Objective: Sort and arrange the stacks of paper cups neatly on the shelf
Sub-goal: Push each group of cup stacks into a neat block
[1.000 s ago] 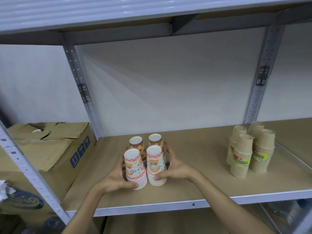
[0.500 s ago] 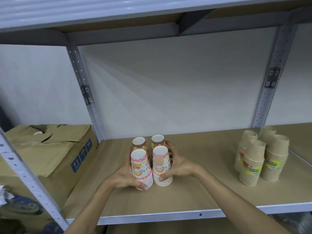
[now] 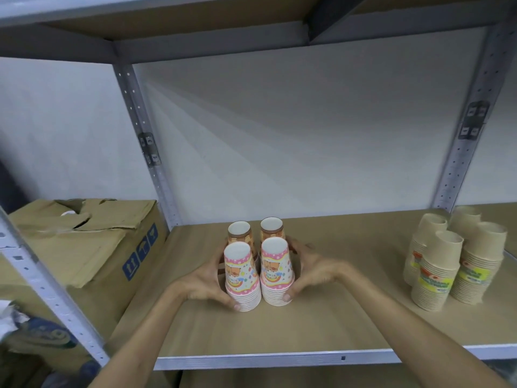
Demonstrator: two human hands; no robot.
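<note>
Two pink printed cup stacks [image 3: 275, 271] stand upside down at the front of a tight square, with two orange printed cup stacks [image 3: 241, 235] right behind them, all on the brown shelf board [image 3: 321, 317]. My left hand [image 3: 204, 281] presses the left side of the group, its thumb on the base of the left pink stack [image 3: 240, 275]. My right hand [image 3: 313, 268] cups the right side, fingers against the right pink stack and reaching back beside the orange one. Several plain brown cup stacks [image 3: 442, 264] with yellow-green labels stand at the right.
A torn cardboard box [image 3: 84, 242] sits on the neighbouring shelf at the left, beyond a grey upright post [image 3: 145, 152]. Another post [image 3: 464, 141] rises at the right rear. The shelf's grey front rail [image 3: 279, 358] runs below my forearms. An upper shelf hangs overhead.
The camera has come nearer and shifted left, so the cups sit more central. Both hands stay pressed around the four printed stacks, which look slightly tighter together.
</note>
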